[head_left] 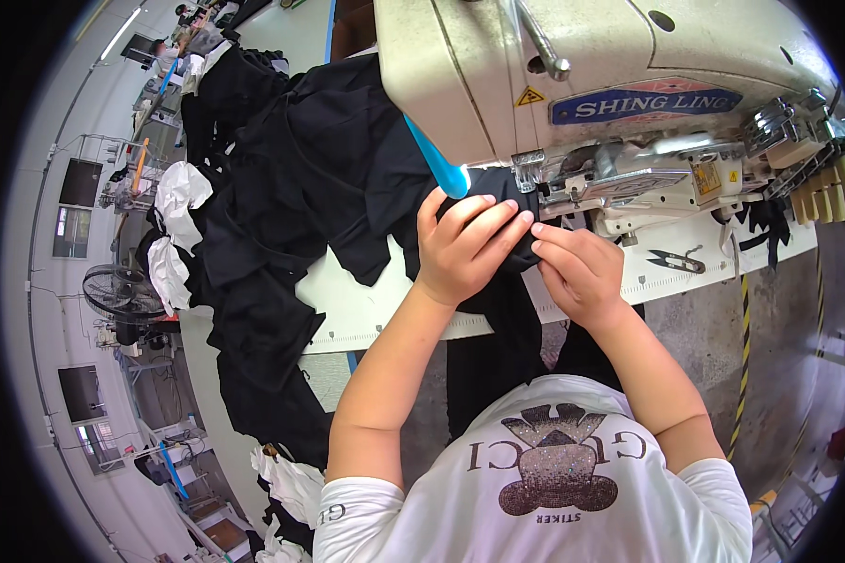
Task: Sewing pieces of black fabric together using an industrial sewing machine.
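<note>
Both hands work at the edge of a black fabric piece (499, 188), just in front of the presser foot (528, 173) of a cream industrial sewing machine (451, 70). My left hand (462, 246) bends its fingers over the cloth, close beside a lit blue lamp arm (438, 159); its thumb is hidden. Between thumb and fingertips, my right hand (582, 272) pinches the same cloth. The fingertips of the two hands nearly touch. Part of the fabric hangs over the table's front edge below them.
A large heap of black fabric (291, 169) spreads left across the white table (352, 305). Thread snips (676, 261) lie right of my right hand, near black scraps (768, 228). White crumpled pieces (180, 195) lie at the far left, by a fan (122, 293). Thread cones (826, 192) stand at right.
</note>
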Motion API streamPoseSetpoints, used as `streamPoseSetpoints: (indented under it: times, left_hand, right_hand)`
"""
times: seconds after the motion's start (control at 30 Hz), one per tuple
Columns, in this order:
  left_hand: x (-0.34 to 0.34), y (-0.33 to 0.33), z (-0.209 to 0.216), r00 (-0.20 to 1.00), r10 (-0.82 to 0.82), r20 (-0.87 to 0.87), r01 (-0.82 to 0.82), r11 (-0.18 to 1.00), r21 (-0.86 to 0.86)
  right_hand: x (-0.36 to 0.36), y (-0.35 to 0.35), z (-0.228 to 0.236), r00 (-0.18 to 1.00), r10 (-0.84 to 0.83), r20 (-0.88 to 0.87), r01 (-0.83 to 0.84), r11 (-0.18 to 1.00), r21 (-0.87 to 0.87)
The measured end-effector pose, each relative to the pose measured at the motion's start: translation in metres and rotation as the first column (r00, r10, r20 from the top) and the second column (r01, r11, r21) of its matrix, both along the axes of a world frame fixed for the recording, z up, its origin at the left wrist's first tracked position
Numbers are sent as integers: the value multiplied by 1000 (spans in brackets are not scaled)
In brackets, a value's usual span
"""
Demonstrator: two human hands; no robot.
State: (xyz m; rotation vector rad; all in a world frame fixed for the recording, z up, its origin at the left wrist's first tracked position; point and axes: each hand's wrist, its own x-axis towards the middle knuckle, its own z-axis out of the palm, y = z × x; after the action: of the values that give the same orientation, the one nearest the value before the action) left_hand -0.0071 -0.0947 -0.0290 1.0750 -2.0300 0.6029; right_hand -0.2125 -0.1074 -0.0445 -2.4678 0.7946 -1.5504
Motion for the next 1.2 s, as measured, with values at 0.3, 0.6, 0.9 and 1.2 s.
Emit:
streamPoseSetpoints:
  times: [0.3,0.6,0.9,1.2]
  left_hand:
    - [1,-1,4,999,35,-14,-35,999,-34]
    - [1,0,6,998,53,-13,-53,998,-20]
    - [3,-2,9,995,95,-21,-95,995,3]
    - [-2,11,10,988,140,-68,-139,990,20]
  right_hand:
    - [5,-10,4,999,-14,30,15,999,-38]
    - [7,-16,10,999,-47,22,48,996,-74]
    - [11,-21,-1,985,-163,53,169,979,-113]
    - [15,-19,-5,956,-293,-3,291,950,-117]
